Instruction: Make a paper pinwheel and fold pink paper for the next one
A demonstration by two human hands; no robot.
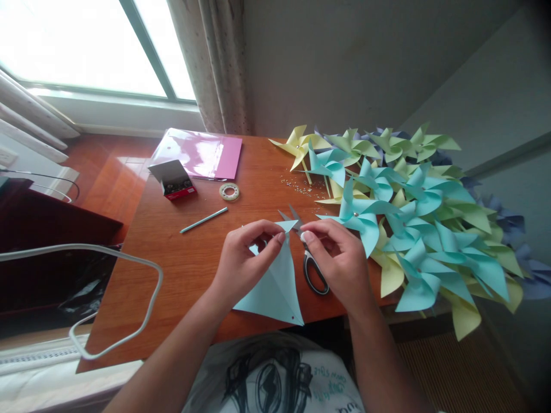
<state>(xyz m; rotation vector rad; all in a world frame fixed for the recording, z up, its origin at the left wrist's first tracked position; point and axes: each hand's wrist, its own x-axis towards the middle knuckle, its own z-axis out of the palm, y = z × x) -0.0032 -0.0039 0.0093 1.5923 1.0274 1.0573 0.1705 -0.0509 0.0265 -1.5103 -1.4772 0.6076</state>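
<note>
- A wooden table (181,269) is filling the view; its left half is lying mostly bare, its near edge running just under the wrists.
- A heap of paper pinwheels (413,223) is crowding the right side, spilling past the table's edge.
- A pale blue paper triangle (275,287) is lying at the near edge, its long axis running away from the person, narrow tip pointing away.
- The left hand (243,261) and right hand (338,261) are both pinching that tip shut between fingertips.
- Scissors (312,264) are lying partly under the right hand.

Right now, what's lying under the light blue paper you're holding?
Scissors: black handles show right of the light blue paper, blade tips above it. Their middle is covered by the paper and the right hand.
</note>
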